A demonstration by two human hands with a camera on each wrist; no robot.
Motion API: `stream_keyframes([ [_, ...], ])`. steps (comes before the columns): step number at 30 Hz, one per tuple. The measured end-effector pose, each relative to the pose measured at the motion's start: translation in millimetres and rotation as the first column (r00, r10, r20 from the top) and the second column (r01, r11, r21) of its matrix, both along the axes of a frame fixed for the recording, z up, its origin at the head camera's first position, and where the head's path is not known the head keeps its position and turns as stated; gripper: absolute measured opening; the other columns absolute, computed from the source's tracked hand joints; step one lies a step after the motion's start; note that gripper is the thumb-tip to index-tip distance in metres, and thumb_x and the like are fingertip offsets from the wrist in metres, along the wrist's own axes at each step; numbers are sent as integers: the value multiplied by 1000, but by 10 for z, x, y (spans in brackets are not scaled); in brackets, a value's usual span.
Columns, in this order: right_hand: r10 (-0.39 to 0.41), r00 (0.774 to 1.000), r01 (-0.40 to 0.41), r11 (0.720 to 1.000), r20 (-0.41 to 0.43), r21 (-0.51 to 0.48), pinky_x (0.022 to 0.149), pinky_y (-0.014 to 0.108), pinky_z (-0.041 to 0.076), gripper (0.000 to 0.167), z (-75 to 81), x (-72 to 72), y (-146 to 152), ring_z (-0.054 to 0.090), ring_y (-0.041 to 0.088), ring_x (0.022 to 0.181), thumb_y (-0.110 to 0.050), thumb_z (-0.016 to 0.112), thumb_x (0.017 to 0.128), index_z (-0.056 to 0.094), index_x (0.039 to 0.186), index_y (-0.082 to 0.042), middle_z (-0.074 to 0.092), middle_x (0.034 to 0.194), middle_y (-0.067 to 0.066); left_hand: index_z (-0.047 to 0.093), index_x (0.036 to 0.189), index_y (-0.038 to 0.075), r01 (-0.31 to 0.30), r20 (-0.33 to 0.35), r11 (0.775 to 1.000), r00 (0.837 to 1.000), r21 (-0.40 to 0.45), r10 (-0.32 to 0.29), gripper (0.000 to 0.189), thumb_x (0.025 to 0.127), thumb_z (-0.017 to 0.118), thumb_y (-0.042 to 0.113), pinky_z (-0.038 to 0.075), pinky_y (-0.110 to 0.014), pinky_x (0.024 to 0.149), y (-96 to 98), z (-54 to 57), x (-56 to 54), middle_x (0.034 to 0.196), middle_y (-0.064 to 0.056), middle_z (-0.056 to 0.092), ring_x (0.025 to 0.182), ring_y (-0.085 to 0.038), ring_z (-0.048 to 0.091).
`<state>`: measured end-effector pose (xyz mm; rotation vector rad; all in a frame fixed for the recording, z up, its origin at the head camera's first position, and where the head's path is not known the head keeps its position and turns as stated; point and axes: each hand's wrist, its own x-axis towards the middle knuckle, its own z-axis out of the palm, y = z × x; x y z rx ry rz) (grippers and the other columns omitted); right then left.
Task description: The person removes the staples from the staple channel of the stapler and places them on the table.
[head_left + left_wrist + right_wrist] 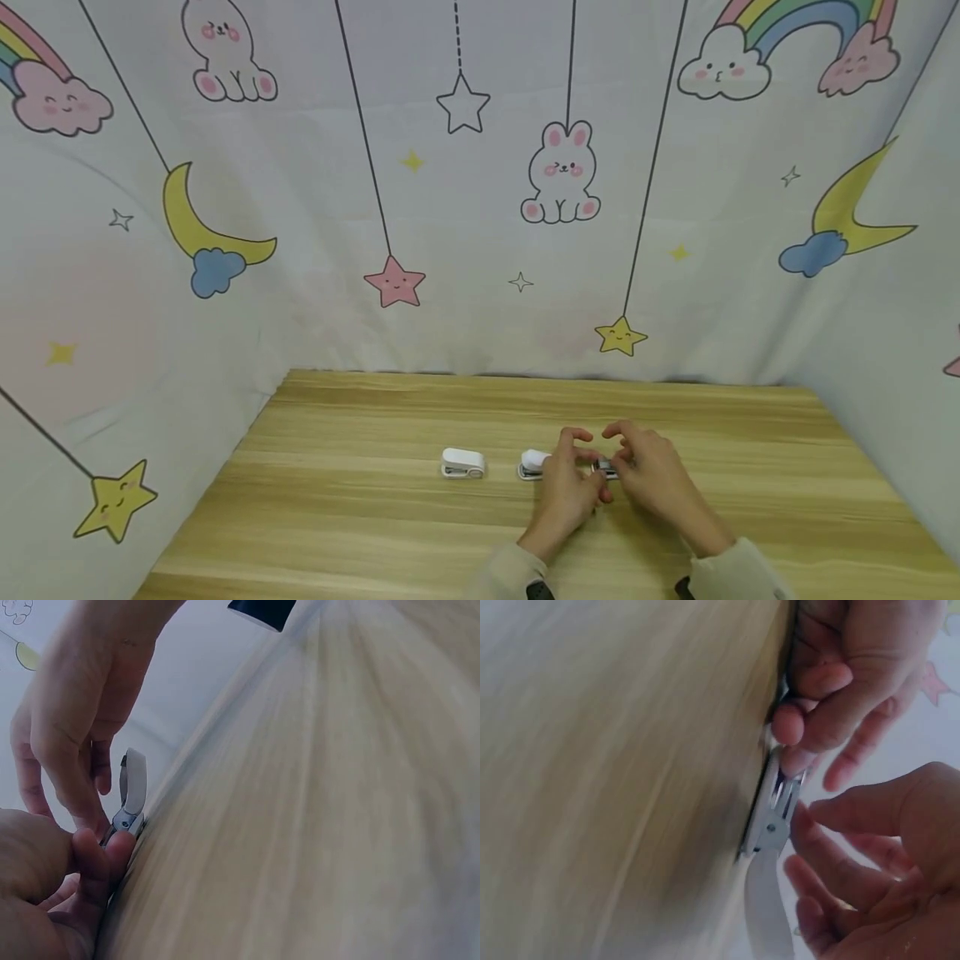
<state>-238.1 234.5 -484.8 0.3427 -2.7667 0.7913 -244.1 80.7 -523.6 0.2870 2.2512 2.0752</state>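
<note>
Two small white staplers lie on the wooden table (pixel 337 517). My hands meet over the right-hand stapler (pixel 532 464), which lies opened out with its metal part bared. My left hand (pixel 573 479) pinches that metal part (pixel 772 817) between curled thumb and fingers (pixel 810 727). From the other side, my right hand (pixel 630 467) touches the metal with straight fingertips (pixel 802 817). In the left wrist view the stapler's white lid (pixel 135 780) stands just past my left hand (pixel 90 862), and my right hand (pixel 71 727) reaches down to it. The hands hide the stapler's middle.
The second white stapler (pixel 462 463) lies closed a short way left of my hands. A cartoon-printed cloth (pixel 465 250) walls in the table at the back and both sides. Bare wood stretches in front and to the right.
</note>
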Motion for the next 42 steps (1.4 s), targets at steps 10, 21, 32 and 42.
stream_keyframes([
  [10,-86,994,90,993,60,-74,95,59,54,29,-28,-17,-54,77,34,102,-13,84,90,71,115,-8,82,83,1,56,129,10,5,-3,1000,1000,-18,-5,50,88,68,-16,44,-17,43,-9,-8,-6,108,-7,78,51,-6,67],
  [21,-145,977,165,979,156,-119,89,54,59,30,5,-16,-6,76,35,110,-13,80,87,72,115,-10,83,90,3,56,130,8,8,0,1000,1000,-16,-8,50,88,68,-15,47,-18,45,-3,-12,-12,111,-9,78,51,-5,67],
  [32,-234,964,254,952,126,-173,82,40,50,29,52,261,153,74,24,94,-16,77,91,70,118,-7,83,89,1,56,132,7,4,17,1000,1000,14,-4,49,91,69,-15,47,-18,45,-4,0,9,113,-13,77,52,-7,67],
  [42,-327,930,351,925,171,-143,69,29,42,33,6,421,155,66,14,80,-23,79,91,67,119,-11,84,92,1,55,133,6,14,26,999,1000,40,-15,51,90,68,-17,48,-18,46,13,1,1,112,-13,76,52,-6,65],
])
